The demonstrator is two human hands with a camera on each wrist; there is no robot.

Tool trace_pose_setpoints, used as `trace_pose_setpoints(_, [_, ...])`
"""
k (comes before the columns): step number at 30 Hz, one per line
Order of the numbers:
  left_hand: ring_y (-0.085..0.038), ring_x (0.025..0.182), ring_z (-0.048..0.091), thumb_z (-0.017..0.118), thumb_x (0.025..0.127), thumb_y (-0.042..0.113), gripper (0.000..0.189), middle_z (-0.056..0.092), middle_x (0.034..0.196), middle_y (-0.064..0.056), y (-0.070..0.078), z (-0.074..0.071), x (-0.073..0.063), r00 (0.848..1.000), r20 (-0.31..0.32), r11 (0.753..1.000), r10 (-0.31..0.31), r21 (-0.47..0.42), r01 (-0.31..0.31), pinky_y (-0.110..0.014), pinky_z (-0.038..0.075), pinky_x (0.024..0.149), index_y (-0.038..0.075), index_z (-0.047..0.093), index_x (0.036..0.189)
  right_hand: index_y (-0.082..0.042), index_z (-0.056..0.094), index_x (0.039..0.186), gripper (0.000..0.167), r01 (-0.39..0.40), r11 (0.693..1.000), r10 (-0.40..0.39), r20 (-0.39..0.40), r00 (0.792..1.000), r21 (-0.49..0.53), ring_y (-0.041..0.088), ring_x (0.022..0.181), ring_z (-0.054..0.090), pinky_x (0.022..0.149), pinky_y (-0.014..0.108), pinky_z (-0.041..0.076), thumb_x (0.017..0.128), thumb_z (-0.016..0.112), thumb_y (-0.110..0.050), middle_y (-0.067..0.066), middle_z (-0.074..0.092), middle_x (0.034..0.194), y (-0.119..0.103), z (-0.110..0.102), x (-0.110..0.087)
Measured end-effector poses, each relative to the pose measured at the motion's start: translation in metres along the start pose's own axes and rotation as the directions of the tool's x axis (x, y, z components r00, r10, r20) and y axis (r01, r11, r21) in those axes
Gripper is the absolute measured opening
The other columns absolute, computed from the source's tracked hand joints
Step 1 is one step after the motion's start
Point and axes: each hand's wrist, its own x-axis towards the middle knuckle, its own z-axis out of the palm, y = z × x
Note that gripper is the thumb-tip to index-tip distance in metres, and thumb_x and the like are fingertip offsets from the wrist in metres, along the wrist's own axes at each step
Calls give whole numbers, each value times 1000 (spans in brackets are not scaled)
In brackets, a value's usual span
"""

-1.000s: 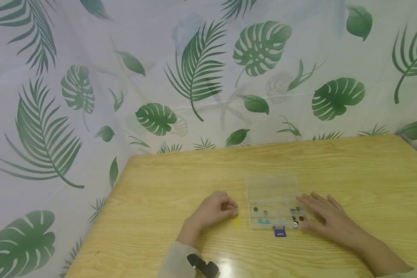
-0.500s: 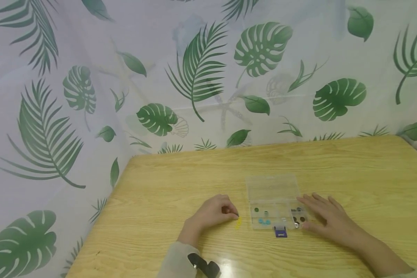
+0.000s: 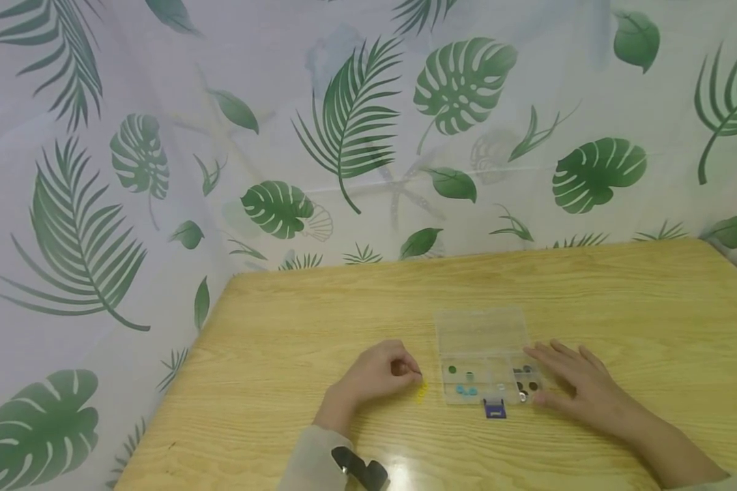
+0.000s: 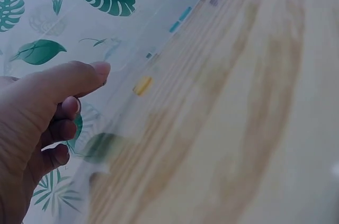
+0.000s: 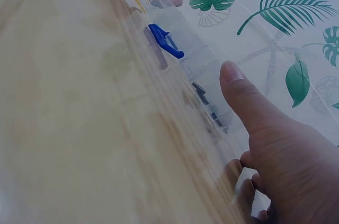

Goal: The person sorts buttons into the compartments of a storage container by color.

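My left hand [image 3: 383, 369] is left of a clear plastic compartment box [image 3: 442, 390], thumb and forefinger pinching a tiny dark piece [image 4: 104, 82], mostly hidden by the fingertips. Just below those fingertips lie small yellow pieces [image 3: 422, 392] on the table. The box stands with its lid [image 3: 482, 331] laid back and its blue latch [image 3: 495, 409] folded out in front. Round green pieces [image 3: 452, 369], light-blue rings [image 3: 467, 390] and black pieces [image 3: 532, 386] sit in separate compartments. My right hand [image 3: 583, 389] is at the box's right side, fingers extended, thumb near the front corner.
The wood-grain table [image 3: 319, 307] stretches around the box. A white cloth with green leaves [image 3: 368, 136] hangs behind it and on the left. A black strap [image 3: 359, 469] is round the left sleeve.
The left fingertips dip slightly toward the yellow pieces, then lift a little; the dark piece shows less between them now. The right hand and box stay in place.
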Motion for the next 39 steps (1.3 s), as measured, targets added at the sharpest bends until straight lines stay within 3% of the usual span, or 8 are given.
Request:
trace_pose_setpoints(6, [-1, 76, 48, 69, 87, 31, 7, 53, 80, 14, 10, -3, 5, 999, -39, 996, 37, 80, -34, -16, 43, 70, 24, 68, 89, -17, 40, 144, 67, 1, 1000, -1, 0, 1000, -4, 54, 129, 29, 110, 61, -3, 85, 69, -28, 26, 42, 141, 1, -1, 1])
trace_pose_setpoints(10, [-1, 75, 46, 69, 87, 30, 6, 53, 80, 13, 19, -4, 14, 990, -79, 985, 114, 138, -103, -15, 42, 69, 24, 68, 88, -17, 39, 144, 66, 2, 1000, -2, 3, 1000, 4, 54, 129, 29, 110, 61, -4, 85, 68, -29, 25, 41, 141, -1, 0, 2])
trace_pose_setpoints(17, [-3, 71, 45, 71, 85, 24, 6, 56, 79, 9, 33, 8, 35, 942, -92, 924, 323, 245, -293, -10, 36, 65, 19, 70, 88, -18, 39, 144, 66, -4, 1000, 4, 12, 1000, 21, 54, 130, 28, 110, 60, -5, 86, 68, -29, 23, 41, 142, -1, 6, 2])
trace_pose_setpoints(22, [-3, 71, 51, 72, 84, 27, 8, 59, 78, 8, 51, 23, 52, 902, -80, 859, 424, 350, -373, -7, 36, 65, 19, 72, 86, -19, 41, 143, 65, -13, 1000, 13, 10, 1000, 10, 53, 130, 29, 110, 60, -3, 85, 68, -30, 22, 43, 142, -1, 7, 2])
trace_pose_setpoints(24, [-2, 71, 51, 72, 84, 29, 8, 59, 77, 9, 61, 29, 58, 896, -59, 837, 439, 389, -385, -5, 35, 64, 21, 73, 86, -19, 42, 143, 65, -15, 1000, 15, 5, 1000, 6, 53, 129, 30, 110, 61, -1, 85, 68, -31, 22, 43, 141, -2, 6, 2])
trace_pose_setpoints(27, [1, 69, 49, 71, 84, 33, 10, 58, 76, 11, 76, 36, 66, 908, -22, 826, 418, 425, -370, -5, 34, 62, 24, 74, 87, -19, 42, 142, 64, -17, 1000, 17, 9, 1000, 5, 53, 129, 30, 108, 64, 1, 85, 68, -31, 22, 44, 141, -2, 5, 2])
trace_pose_setpoints(31, [4, 71, 49, 68, 87, 38, 14, 59, 80, 14, 92, 45, 76, 936, 9, 827, 353, 465, -316, -4, 35, 63, 26, 73, 90, -20, 41, 143, 65, -21, 1000, 21, 9, 1000, -2, 53, 129, 31, 107, 65, 1, 85, 68, -31, 22, 44, 141, -2, 3, 1])
trace_pose_setpoints(39, [5, 74, 48, 63, 89, 45, 19, 59, 84, 18, 108, 56, 88, 973, -5, 843, 229, 501, -196, -5, 34, 63, 29, 72, 94, -19, 40, 144, 66, -26, 1000, 26, 11, 1000, -11, 54, 129, 30, 107, 66, 0, 85, 68, -32, 24, 42, 142, 0, -1, 0])
